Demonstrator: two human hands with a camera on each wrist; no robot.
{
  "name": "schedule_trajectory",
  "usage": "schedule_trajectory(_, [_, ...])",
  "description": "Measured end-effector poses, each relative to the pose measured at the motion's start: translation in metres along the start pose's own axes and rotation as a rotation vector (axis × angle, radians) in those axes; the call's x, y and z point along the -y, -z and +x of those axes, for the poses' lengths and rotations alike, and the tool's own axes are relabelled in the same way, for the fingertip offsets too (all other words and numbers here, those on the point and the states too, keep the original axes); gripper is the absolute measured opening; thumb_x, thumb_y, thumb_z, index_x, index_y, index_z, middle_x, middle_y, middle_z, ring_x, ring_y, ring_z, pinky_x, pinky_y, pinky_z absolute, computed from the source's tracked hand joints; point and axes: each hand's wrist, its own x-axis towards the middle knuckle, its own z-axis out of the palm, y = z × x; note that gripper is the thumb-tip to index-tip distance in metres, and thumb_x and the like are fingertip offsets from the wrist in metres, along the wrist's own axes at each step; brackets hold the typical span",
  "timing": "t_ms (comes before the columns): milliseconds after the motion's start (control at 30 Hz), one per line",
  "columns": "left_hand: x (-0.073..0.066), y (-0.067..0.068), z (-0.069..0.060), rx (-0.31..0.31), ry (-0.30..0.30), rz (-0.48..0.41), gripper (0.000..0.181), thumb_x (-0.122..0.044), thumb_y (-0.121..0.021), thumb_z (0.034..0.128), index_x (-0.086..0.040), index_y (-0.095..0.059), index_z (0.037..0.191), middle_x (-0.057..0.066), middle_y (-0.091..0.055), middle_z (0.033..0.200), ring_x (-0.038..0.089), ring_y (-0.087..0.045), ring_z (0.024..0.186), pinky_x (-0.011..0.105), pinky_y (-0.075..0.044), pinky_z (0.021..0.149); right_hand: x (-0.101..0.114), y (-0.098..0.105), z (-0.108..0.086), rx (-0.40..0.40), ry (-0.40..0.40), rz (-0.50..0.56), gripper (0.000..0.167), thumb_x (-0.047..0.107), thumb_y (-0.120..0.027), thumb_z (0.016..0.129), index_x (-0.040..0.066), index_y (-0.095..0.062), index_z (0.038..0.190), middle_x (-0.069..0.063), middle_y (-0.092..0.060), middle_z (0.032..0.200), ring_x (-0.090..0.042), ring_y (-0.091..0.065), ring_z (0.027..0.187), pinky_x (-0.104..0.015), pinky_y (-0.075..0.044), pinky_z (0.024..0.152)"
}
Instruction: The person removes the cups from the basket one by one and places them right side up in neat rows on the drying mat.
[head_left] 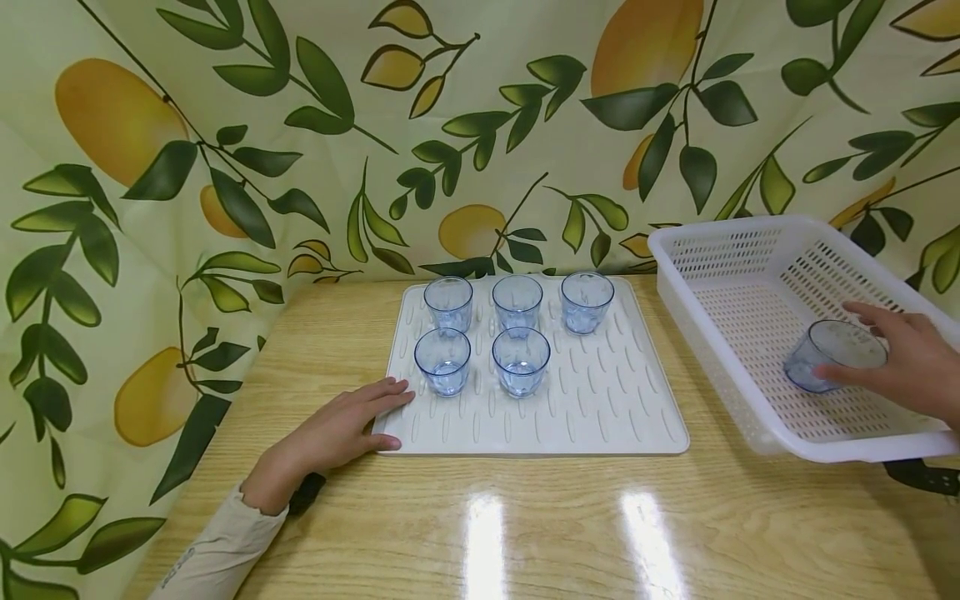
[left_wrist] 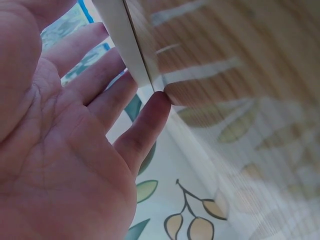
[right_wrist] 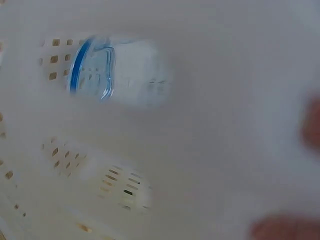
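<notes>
My left hand point(head_left: 337, 425) lies at the left edge of a white ridged drying mat point(head_left: 600, 400), its fingers extended and touching the edge. In the left wrist view, the palm and spread fingers of the left hand point(left_wrist: 75, 135) show beside the mat's rim. Inside a white plastic basket point(head_left: 738, 408), my right hand point(head_left: 915, 358) spreads around a clear bluish drinking glass point(head_left: 843, 354). Its thumb overlaps the near side of the glass; the other fingers reach past the rim. The right wrist view shows the glass point(right_wrist: 115, 70) hazily, with blurred fingertips point(right_wrist: 312, 125) apart from it.
Several similar glasses stand upright on the mat: three in the back row, with a back-right glass point(head_left: 587, 304), and two in front, including a front-left glass point(head_left: 442, 362). The wooden table point(head_left: 375, 525) meets a leaf-and-fruit patterned cloth point(head_left: 315, 200) behind and at left.
</notes>
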Motion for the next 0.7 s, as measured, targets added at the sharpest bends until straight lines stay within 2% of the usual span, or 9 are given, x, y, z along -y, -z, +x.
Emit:
schedule_trajectory(100, [-0.0009, 0.0006, 0.0003, 0.007, 0.011, -0.001, 0.068, -0.042, -0.069, 0.0905, -0.017, -0.047, 0.150, 0.008, -0.039, 0.159, 0.034, -0.033, 0.149, 0.068, -0.031, 0.111, 0.0005, 0.0010, 0.0002, 0.059, 0.036, 0.038, 0.115, 0.028, -0.082, 0.081, -0.008, -0.001, 0.154, -0.048, -0.018, 0.144, -0.068, -0.027, 0.123, -0.080, -0.032, 0.091])
schedule_trajectory(267, [-0.0012, 0.0004, 0.0008, 0.016, 0.021, -0.003, 0.069, -0.041, -0.070, 0.0897, -0.017, -0.046, 0.150, 0.008, -0.038, 0.160, 0.034, -0.032, 0.149, 0.067, -0.031, 0.112, -0.0003, 0.0015, 0.0008, 0.138, 0.074, 0.062, 0.119, 0.032, -0.081, 0.083, -0.010, 0.006, 0.153, -0.049, -0.015, 0.146, -0.072, -0.030, 0.119, -0.079, -0.033, 0.090])
schedule_trajectory(467, [0.0002, -0.0004, 0.0006, 0.005, 0.008, 0.003, 0.069, -0.041, -0.071, 0.0892, -0.016, -0.047, 0.149, 0.009, -0.040, 0.159, 0.034, -0.033, 0.149, 0.065, -0.033, 0.111, -0.0021, 0.0006, 0.0039, 0.158, 0.108, 0.036, 0.114, 0.030, -0.081, 0.083, -0.018, -0.001, 0.150, -0.052, -0.025, 0.135, -0.071, -0.034, 0.113, -0.077, -0.037, 0.090])
schedule_trajectory(700, [0.0008, -0.0003, -0.0003, -0.018, -0.025, 0.025, 0.067, -0.039, -0.071, 0.0896, -0.014, -0.049, 0.148, 0.010, -0.044, 0.156, 0.035, -0.037, 0.147, 0.062, -0.037, 0.109, -0.0012, 0.0006, 0.0029, 0.173, 0.099, 0.017, 0.108, 0.035, -0.079, 0.085, -0.024, -0.012, 0.145, -0.054, -0.031, 0.129, -0.072, -0.037, 0.113, -0.075, -0.041, 0.088])
